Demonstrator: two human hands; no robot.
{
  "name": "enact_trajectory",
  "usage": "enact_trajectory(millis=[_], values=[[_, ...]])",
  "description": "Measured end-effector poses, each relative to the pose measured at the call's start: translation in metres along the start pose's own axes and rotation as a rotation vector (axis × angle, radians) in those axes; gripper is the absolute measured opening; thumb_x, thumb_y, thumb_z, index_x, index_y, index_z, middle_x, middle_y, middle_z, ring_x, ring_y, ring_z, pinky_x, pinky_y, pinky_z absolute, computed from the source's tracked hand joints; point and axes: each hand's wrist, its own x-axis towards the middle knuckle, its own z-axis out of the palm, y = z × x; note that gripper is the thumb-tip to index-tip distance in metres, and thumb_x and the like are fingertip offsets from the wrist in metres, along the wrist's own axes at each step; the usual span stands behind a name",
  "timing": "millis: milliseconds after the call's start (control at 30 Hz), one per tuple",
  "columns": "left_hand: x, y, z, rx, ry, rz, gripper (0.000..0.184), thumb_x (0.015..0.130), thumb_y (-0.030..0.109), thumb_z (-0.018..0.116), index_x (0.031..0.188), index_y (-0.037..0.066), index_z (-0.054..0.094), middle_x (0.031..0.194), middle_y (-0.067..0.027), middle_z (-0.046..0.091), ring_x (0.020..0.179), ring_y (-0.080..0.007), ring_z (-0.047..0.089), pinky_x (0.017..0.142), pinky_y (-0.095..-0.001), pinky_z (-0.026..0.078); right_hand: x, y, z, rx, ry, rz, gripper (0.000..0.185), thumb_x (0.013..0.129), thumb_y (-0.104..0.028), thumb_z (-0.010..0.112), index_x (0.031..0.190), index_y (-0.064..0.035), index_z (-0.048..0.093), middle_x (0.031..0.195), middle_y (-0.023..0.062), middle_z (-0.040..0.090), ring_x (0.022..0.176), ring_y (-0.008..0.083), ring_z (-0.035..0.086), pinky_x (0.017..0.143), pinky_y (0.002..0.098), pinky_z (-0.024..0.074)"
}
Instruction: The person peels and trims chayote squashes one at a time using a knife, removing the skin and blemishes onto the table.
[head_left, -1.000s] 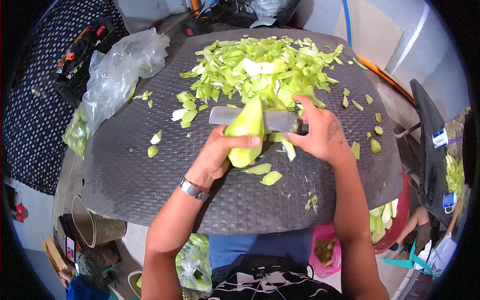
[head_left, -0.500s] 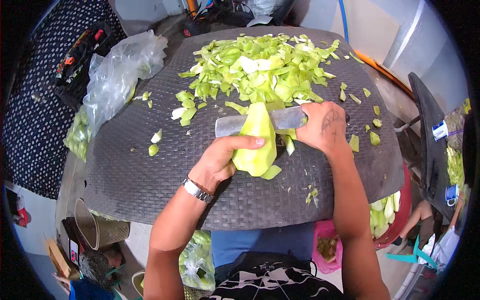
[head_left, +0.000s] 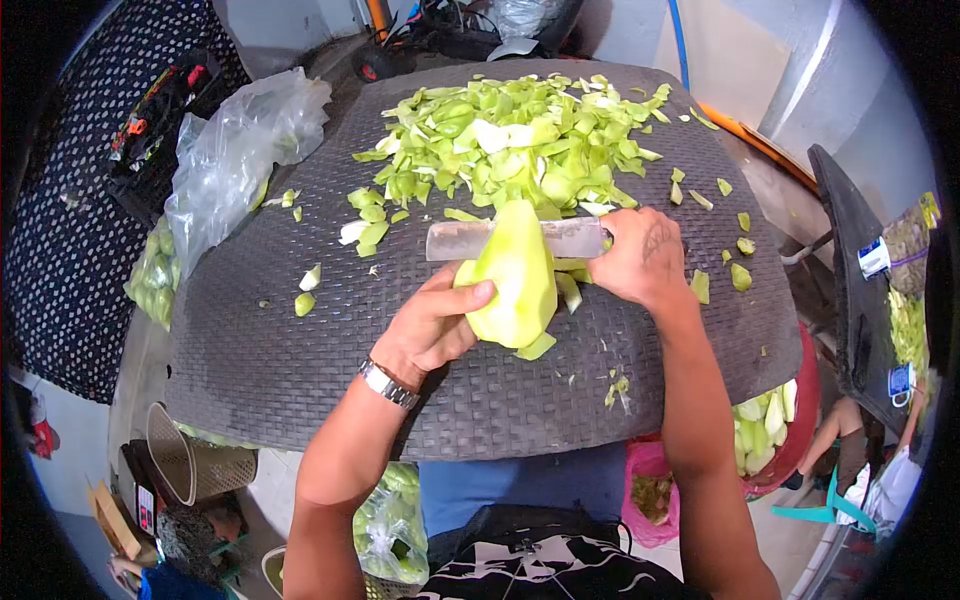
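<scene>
Left hand point(head_left: 430, 325) has the fruit point(head_left: 515, 290): grip part-closed, thumb along its side, fingers mostly hidden behind it. Looks like a steadying hold, wide end near the body, narrow end pointing away, so the hand sits low and off the knife point(head_left: 580, 240). Fruit is over the near-middle of the tabletop point(head_left: 300, 400); can't tell if it touches down.

Right hand point(head_left: 640, 258): grip closed on the knife's handle, which it mostly covers. Blade runs crosswise behind the fruit, showing on both sides. Contact with it is hidden. Crosswise probably gives the right hand room to work from the side.

Pile of peels point(head_left: 500, 150) sits just past the blade, likely to leave the near side workable. A few loose scraps point(head_left: 537, 346) by the wide end. Plastic bag point(head_left: 235, 150) lies at the left edge.
</scene>
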Motion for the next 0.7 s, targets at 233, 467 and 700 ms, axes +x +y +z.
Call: enact_trajectory(millis=[233, 467, 700], values=[[0.012, -0.021, 0.008, -0.058, -0.037, 0.134, 0.089, 0.081, 0.025, 0.080, 0.155, -0.002, 0.039, 0.148, -0.0213, 0.057, 0.135, -0.0396, 0.057, 0.114, -0.0511, 0.048, -0.002, -0.012, 0.002, 0.115, -0.072, 0.000, 0.027, 0.070, -0.027, 0.072, 0.089, -0.0096, 0.081, 0.086, 0.0220, 0.075, 0.084, 0.0398, 0.074, 0.082, 0.0466, 0.0590], [0.010, -0.011, 0.013, -0.173, 0.163, -0.052, 0.051, 0.098, 0.021, 0.073, 0.140, -0.003, 0.055, 0.131, -0.0167, 0.069, 0.117, -0.0288, 0.071, 0.105, -0.0440, 0.056, 0.001, -0.023, 0.002, -0.009, -0.228, 0.118, 0.033, 0.070, -0.029, 0.071, 0.094, -0.0091, 0.081, 0.092, 0.0228, 0.076, 0.089, 0.0387, 0.075, 0.086, 0.0451, 0.0591], [0.006, -0.006, 0.006, -0.115, 0.133, -0.106, 0.049, 0.100, 0.024, 0.071, 0.138, -0.004, 0.058, 0.129, -0.0172, 0.071, 0.117, -0.0290, 0.072, 0.100, -0.0441, 0.059, 0.001, -0.015, -0.005, -0.064, -0.204, 0.060, 0.033, 0.070, -0.029, 0.070, 0.096, -0.0106, 0.081, 0.094, 0.0193, 0.077, 0.090, 0.0374, 0.075, 0.087, 0.0442, 0.0588]])
